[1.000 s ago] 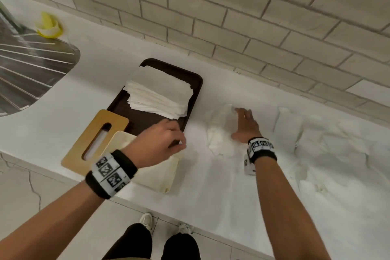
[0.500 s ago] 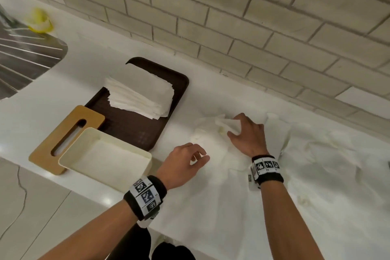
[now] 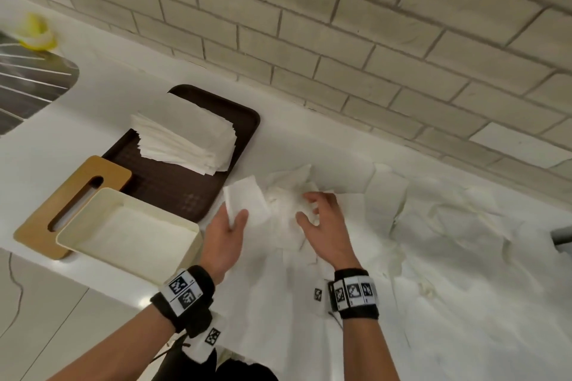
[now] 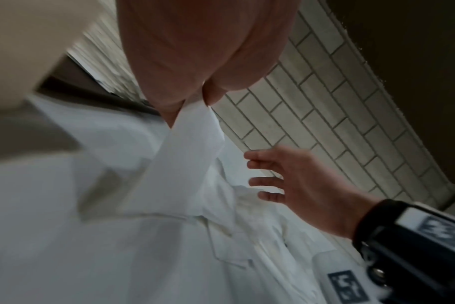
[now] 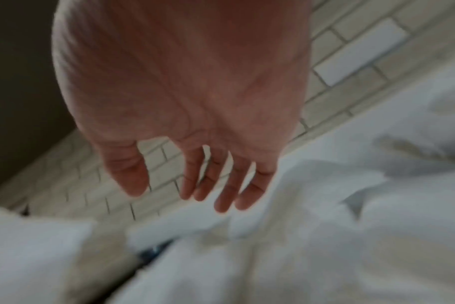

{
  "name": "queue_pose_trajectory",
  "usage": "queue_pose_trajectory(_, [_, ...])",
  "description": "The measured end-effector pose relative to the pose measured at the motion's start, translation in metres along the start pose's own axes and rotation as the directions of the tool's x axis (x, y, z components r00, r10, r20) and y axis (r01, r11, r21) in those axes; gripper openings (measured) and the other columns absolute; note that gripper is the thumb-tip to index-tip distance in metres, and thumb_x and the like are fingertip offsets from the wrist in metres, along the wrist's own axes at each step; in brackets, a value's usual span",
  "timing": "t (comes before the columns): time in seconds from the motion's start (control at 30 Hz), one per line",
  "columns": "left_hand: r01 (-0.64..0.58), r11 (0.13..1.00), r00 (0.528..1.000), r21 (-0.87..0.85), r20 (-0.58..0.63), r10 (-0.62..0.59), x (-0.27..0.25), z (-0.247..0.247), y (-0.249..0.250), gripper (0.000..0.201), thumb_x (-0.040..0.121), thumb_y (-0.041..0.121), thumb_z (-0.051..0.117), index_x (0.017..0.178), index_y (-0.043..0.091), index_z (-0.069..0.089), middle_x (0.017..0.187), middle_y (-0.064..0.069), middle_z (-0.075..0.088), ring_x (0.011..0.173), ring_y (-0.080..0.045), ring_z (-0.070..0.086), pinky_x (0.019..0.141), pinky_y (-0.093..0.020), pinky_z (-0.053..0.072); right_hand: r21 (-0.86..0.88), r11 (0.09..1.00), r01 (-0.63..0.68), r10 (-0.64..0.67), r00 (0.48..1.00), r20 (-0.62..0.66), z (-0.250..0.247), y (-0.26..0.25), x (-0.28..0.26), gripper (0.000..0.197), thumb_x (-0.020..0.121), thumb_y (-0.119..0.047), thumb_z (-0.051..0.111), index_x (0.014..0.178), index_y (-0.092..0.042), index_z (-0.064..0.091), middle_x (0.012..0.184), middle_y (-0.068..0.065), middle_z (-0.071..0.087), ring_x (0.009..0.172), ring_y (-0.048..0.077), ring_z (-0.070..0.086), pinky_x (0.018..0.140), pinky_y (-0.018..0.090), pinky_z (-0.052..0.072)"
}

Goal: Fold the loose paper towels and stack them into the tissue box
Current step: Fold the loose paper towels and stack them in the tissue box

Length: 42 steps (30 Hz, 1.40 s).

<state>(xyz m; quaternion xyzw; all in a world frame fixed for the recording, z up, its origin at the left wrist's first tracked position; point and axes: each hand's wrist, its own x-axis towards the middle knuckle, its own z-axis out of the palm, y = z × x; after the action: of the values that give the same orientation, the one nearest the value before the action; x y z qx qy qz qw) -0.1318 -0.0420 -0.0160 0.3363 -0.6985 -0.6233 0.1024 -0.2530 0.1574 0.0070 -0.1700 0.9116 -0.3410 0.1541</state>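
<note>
My left hand (image 3: 235, 219) pinches the edge of a white paper towel (image 3: 247, 198) between thumb and fingers, lifting it off the counter; the left wrist view shows the towel (image 4: 187, 156) hanging from that pinch. My right hand (image 3: 312, 210) hovers open over the crumpled towels (image 3: 284, 195), its fingers (image 5: 221, 185) spread and holding nothing. Loose towels (image 3: 448, 226) cover the counter to the right. The cream tissue box (image 3: 93, 219) stands open to the left. A stack of folded towels (image 3: 185, 139) lies on the brown tray (image 3: 247, 114).
The wooden box lid (image 3: 37, 226) with its slot lies under the box's left side. A steel sink drainer (image 3: 28, 83) and a yellow object (image 3: 35, 31) are at the far left. A tiled wall (image 3: 340, 40) backs the counter. The counter's front edge runs below the box.
My left hand crossed from the tissue box to the towel pile and pinched a towel up. My right hand let go of the towel it was gripping and opened above the pile.
</note>
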Motion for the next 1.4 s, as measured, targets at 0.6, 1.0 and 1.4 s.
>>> queue_pose_trajectory(0.6, [0.165,0.941,0.94,-0.296,0.336,-0.059,-0.024,-0.008,0.032,0.034,0.111,0.044,0.055,0.113,0.021,0.081,0.118,-0.005,0.08,0.113,-0.03,0.074,0.098,-0.042,0.057,0.626,0.764,0.156,-0.184,0.983,-0.021,-0.053,-0.086,-0.06,0.017,0.106,-0.026,0.065,0.119,-0.022,0.075,0.112,-0.004,0.081,0.105,0.013,0.076,0.089,0.026,0.058])
queue_pose_trajectory(1.0, [0.386,0.815,0.89,-0.432,0.406,-0.207,-0.028,-0.005,0.025,0.057,0.115,0.05,0.034,0.144,0.013,0.066,0.137,-0.014,0.073,0.131,-0.032,0.068,0.121,-0.055,0.043,0.524,0.85,-0.056,0.186,0.962,-0.198,0.046,-0.041,-0.061,0.016,0.1,-0.033,0.076,0.109,-0.037,0.064,0.101,-0.016,0.077,0.091,0.009,0.073,0.084,0.038,0.061])
queue_pose_trajectory(1.4, [0.476,0.771,0.864,-0.423,0.388,-0.32,-0.02,0.004,0.013,0.06,0.112,0.058,0.036,0.143,0.017,0.066,0.136,-0.011,0.074,0.13,-0.032,0.068,0.122,-0.056,0.041,0.682,0.731,-0.02,0.177,0.971,-0.162,0.047,-0.032,-0.06,0.006,0.107,-0.027,0.069,0.11,-0.022,0.069,0.096,-0.009,0.077,0.088,0.011,0.07,0.081,0.039,0.058])
